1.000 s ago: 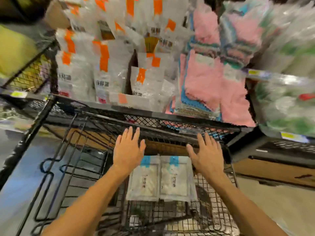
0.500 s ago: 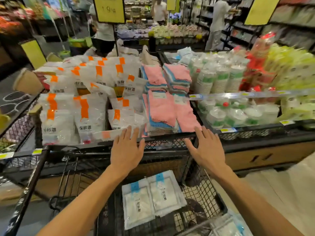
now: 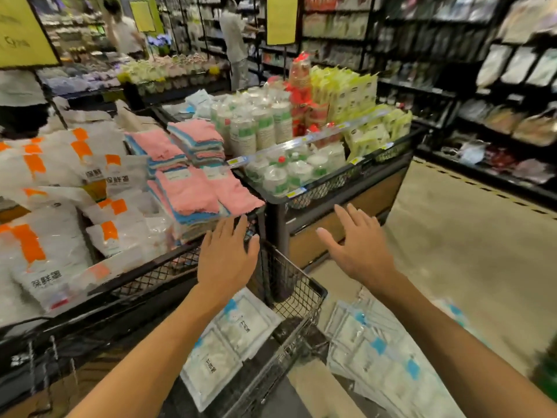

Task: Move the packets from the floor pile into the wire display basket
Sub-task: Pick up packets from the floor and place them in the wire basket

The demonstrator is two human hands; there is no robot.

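Both hands hover spread and empty, the right hand [image 3: 360,248] nearer the floor pile of packets [image 3: 388,357], which lies at its five o'clock, long axis running eleven-to-five, while the left hand [image 3: 226,254] sits above the wire display basket [image 3: 297,285] holding two packets

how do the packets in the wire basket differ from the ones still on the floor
The packets in the wire basket are two, lying flat side by side; the floor pile holds many more, overlapping in a loose heap. The basket pair sits under the left hand, inside the wire basket; the pile lies on bare floor below the right hand. Both are clear white packets with blue tabs.
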